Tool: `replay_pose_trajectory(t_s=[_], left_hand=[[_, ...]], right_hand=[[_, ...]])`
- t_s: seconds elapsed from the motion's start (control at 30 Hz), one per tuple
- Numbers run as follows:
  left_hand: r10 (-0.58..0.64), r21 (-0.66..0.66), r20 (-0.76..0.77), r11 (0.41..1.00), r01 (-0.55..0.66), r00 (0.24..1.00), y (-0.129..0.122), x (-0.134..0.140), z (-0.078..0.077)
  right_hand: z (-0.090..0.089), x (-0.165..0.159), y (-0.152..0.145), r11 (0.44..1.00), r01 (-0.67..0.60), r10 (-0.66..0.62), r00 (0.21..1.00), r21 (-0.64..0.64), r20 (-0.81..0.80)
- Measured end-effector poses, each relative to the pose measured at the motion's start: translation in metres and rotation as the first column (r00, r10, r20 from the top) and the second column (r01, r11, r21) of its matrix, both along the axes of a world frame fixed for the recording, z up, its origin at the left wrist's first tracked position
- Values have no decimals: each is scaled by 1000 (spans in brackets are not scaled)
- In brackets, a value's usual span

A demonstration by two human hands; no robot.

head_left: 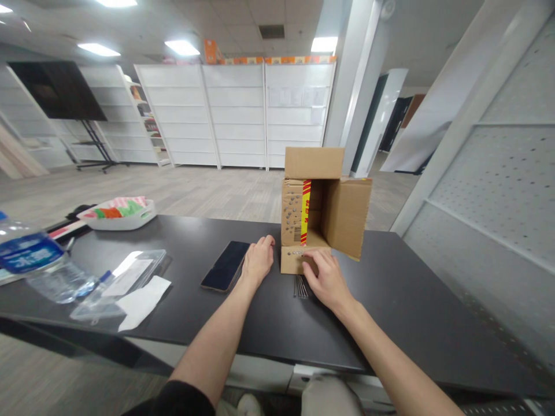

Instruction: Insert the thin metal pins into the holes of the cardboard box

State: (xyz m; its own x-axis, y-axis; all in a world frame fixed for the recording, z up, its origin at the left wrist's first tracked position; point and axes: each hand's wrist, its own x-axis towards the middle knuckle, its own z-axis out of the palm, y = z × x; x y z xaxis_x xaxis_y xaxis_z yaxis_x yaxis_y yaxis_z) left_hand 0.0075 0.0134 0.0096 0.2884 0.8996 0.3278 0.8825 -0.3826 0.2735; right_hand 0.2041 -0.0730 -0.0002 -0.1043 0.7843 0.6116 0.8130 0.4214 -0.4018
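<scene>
An open cardboard box [291,222] stands on the dark table, its front flap [291,266] folded down toward me. Small round metallic spots lie in a row on that flap. At its right part is my right hand [328,278], thumb and forefinger bent close together at a small dark spot; whatever they pinch is too small to name. Several thin metal pins [300,286] show just below the flap; I cannot tell whether they pass through it. Left of the box, my left hand [259,258] rests on the table with curled fingers, beside a phone [228,266], holding nothing visible.
To the left are a water bottle [32,254], a clear plastic case [145,268], a white paper piece [145,301] and a white basket [125,222] with colourful packets. A perforated white panel [498,219] borders the table's right side. White shelving [234,115] stands beyond.
</scene>
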Motion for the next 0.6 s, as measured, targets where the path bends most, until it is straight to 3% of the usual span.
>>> replay_pose_trajectory(t_s=[0.33, 0.6], left_hand=[[2, 4, 7, 1000, -2, 1000, 1, -1, -1], [2, 12, 9, 1000, -2, 1000, 1, -2, -3]], right_hand=[[11, -6, -33, 976, -133, 144, 988, -174, 52], [10, -13, -42, 963, -140, 166, 981, -230, 98]])
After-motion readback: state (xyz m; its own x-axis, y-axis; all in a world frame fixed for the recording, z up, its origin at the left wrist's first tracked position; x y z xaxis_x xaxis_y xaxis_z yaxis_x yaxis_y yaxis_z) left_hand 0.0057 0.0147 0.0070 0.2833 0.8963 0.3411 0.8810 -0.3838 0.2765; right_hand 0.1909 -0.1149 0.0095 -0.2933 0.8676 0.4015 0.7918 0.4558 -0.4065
